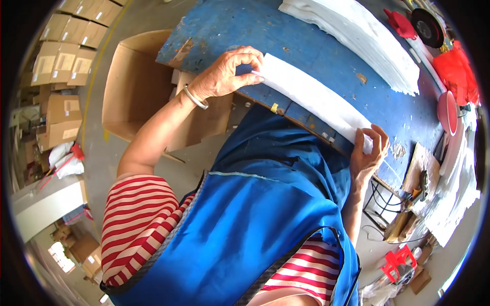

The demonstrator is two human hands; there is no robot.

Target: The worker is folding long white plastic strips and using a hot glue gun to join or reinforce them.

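White folded sheet (314, 97) lies as a long strip across centre of frame, running from upper-centre down to right-centre, flat on the blue worktable (316, 46) near its front edge. Left hand (227, 74), upper-centre, pinches the strip's upper end betw. thumb & fingertips; metal bangle (195, 98) on that wrist. Right hand (368, 153), right-centre, fingers curled closed around the strip's lower end at the table edge. Strip is touching the tabletop along its length.

Farther back on table, upper right: big stack of white sheets (362, 35), well apart from the strip. Beyond it, top-right corner: red items (457, 69) & a dark round disc (427, 28); too small to tell more. Table paint chipped, scuffed.

Left of table, upper left-centre: open cardboard box (135, 86) on the floor. More closed cartons (64, 56) stacked far upper left. Lower frame: person's blue apron (255, 219) over red/white striped shirt (135, 219). Red stool (397, 261) lower right.
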